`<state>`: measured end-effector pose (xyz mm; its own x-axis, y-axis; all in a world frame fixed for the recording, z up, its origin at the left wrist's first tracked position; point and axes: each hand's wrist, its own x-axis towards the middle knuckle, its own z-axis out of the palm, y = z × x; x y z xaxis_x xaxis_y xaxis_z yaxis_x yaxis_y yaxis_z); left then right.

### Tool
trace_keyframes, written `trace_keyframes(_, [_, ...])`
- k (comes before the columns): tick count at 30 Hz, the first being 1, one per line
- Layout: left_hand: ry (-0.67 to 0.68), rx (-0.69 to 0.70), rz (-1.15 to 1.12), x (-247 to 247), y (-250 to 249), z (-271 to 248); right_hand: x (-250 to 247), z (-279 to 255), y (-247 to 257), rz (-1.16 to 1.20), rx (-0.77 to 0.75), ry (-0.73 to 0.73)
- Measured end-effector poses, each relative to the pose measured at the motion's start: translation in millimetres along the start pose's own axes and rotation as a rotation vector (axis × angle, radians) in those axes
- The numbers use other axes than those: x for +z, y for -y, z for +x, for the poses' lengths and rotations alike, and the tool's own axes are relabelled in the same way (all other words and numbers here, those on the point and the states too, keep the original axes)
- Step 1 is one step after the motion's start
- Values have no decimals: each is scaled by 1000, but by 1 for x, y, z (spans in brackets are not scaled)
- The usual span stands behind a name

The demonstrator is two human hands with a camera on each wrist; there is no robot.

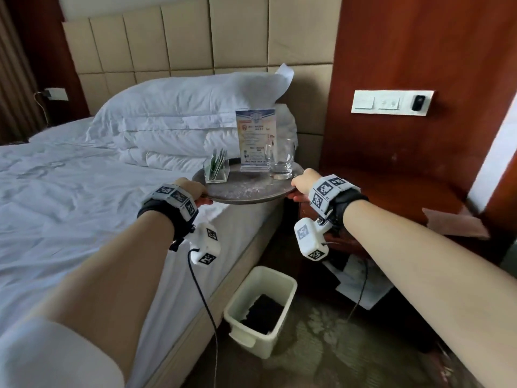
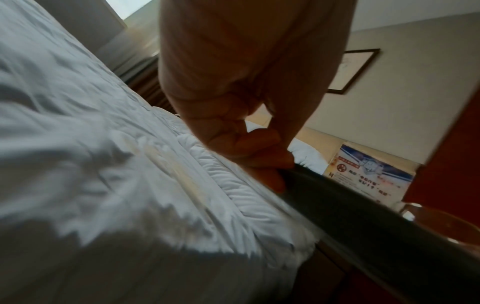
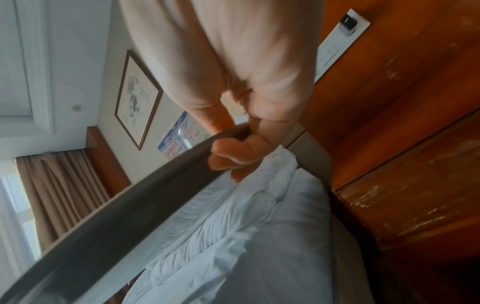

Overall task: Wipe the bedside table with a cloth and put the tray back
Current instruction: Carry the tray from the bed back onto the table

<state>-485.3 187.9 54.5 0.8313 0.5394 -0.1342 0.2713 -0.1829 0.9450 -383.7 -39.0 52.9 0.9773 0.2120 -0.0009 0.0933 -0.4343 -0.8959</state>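
A round grey-brown tray hovers over the bed's near corner, held at both sides. My left hand grips its left rim, fingers curled under the dark edge. My right hand grips the right rim, fingers hooked beneath the tray's underside. On the tray stand a clear box of sachets, an upright printed card and an empty glass. The reddish wooden bedside table lies to the right. A pinkish cloth rests on its right part.
The bed with white sheet and stacked pillows fills the left. A white waste bin stands on the patterned floor between bed and table. A switch panel is on the wooden wall behind the table.
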Motion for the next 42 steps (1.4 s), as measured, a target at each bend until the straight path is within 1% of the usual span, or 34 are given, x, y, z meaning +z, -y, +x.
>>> trace_keyframes(3, [80,44,16,31,-12,0,-36,-10,-12,-2,23,-75])
trace_keyframes(5, [103,42,47,53,-22,-1,-57,-11,-20,-14,33,-127])
trace_keyframes(8, [166,31,84,89,-34,3,-82,-6,-31,-40,115,-187])
trace_keyframes(11, [220,14,118,123,-41,17,-103,3,-47,-6,174,-259])
trace_keyframes(14, [260,7,144,156,-46,31,-121,18,-67,-7,221,-280])
trace_keyframes(17, [268,73,214,188,-50,48,-136,38,-89,-3,284,-273])
trace_keyframes(19, [277,7,157,209,-54,61,-145,53,-104,-27,329,-265])
trace_keyframes(21, [258,-33,174,233,-56,75,-152,67,-117,-64,367,-257])
trace_keyframes(22, [273,29,305,240,-56,78,-155,74,-123,-95,385,-258])
trace_keyframes(23, [273,221,613,248,-51,84,-158,80,-129,-126,402,-261])
trace_keyframes(24, [246,300,776,257,-49,92,-161,87,-134,-152,421,-263])
trace_keyframes(25, [270,290,786,268,-48,102,-165,95,-139,-174,433,-259])
trace_keyframes(26, [284,193,654,275,-45,110,-168,99,-142,-194,439,-250])
trace_keyframes(27, [305,54,503,287,-46,125,-171,108,-146,-210,450,-237])
trace_keyframes(28, [312,2,353,296,-42,140,-174,117,-150,-223,460,-233])
trace_keyframes(29, [290,32,348,304,-41,147,-176,125,-154,-233,471,-232])
trace_keyframes(31, [282,-19,392,321,-38,175,-181,141,-160,-256,490,-229])
trace_keyframes(33, [320,-88,431,334,-35,200,-186,156,-164,-268,497,-230])
trace_keyframes(35, [347,-93,424,345,-38,217,-191,172,-167,-262,500,-229])
trace_keyframes(37, [366,-99,433,349,-49,215,-195,188,-171,-247,505,-209])
trace_keyframes(40, [319,-107,418,355,-60,215,-198,210,-177,-250,512,-187])
trace_keyframes(42, [330,-108,399,361,-64,221,-200,223,-180,-255,517,-187])
